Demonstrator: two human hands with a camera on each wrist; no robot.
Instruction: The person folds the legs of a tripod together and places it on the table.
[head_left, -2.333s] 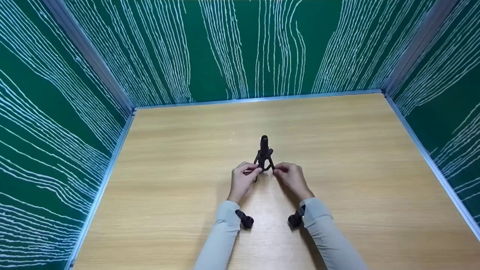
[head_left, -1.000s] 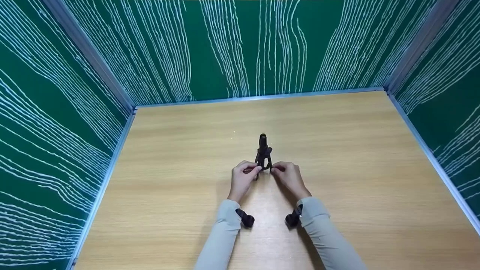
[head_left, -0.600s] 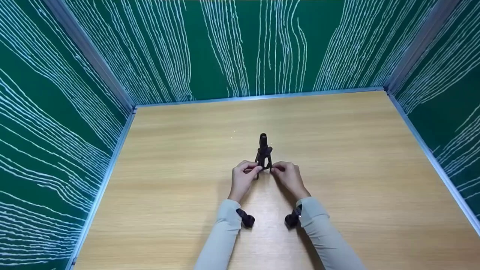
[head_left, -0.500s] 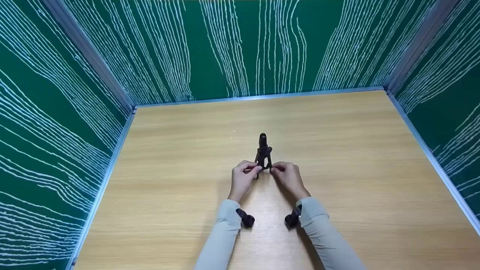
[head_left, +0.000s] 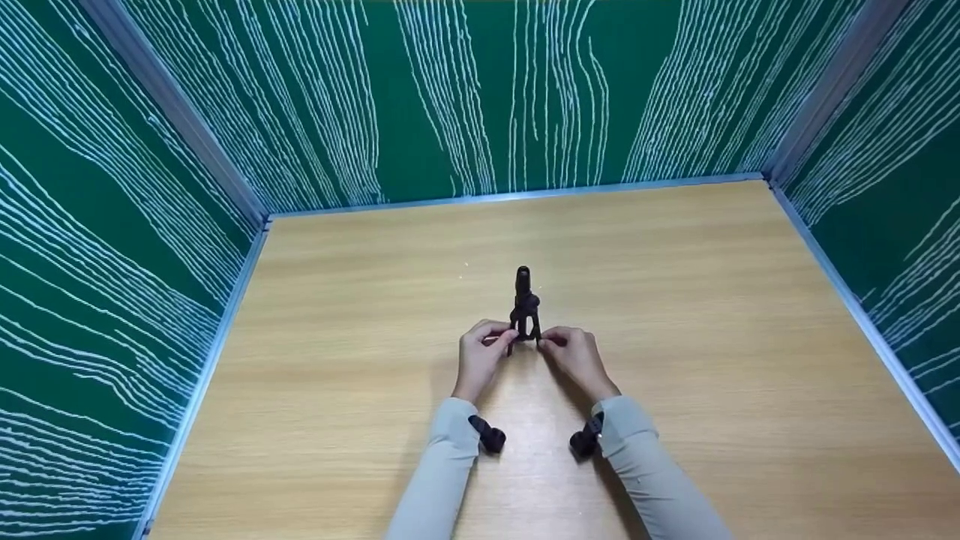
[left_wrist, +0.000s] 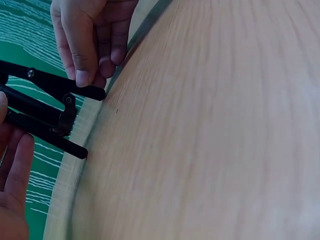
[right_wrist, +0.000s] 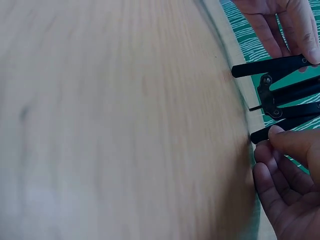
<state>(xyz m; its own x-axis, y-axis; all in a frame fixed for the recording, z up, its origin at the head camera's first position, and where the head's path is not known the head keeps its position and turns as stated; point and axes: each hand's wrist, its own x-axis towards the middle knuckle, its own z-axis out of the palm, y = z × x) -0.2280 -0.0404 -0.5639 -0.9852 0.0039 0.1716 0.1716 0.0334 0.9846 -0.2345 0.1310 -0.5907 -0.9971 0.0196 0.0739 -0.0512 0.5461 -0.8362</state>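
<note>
A small black tripod (head_left: 523, 283) stands upright near the middle of the table, its legs partly spread. My left hand (head_left: 478, 361) pinches its left leg between thumb and fingers, low down. On the other side, my right hand (head_left: 582, 361) pinches the lower end of the right leg. In the left wrist view, hinged braces join the leg (left_wrist: 90, 92) to the centre column. The right wrist view shows my right thumb (right_wrist: 276, 131) pressed on the leg just above its tip, with the fingers curled beneath.
The wood-grain table (head_left: 337, 337) is edged by a metal rail (head_left: 517, 198). Green walls (head_left: 420, 150) with wavy white lines rise at the back and both sides. Black wrist cameras (head_left: 489, 435) sit on both sleeves. Tiny pale specks lie behind the tripod.
The right leg has swung inward, so the legs stand closer together. My right hand has moved slightly left with it. The tripod's top has shifted a little left; my left hand has barely moved.
</note>
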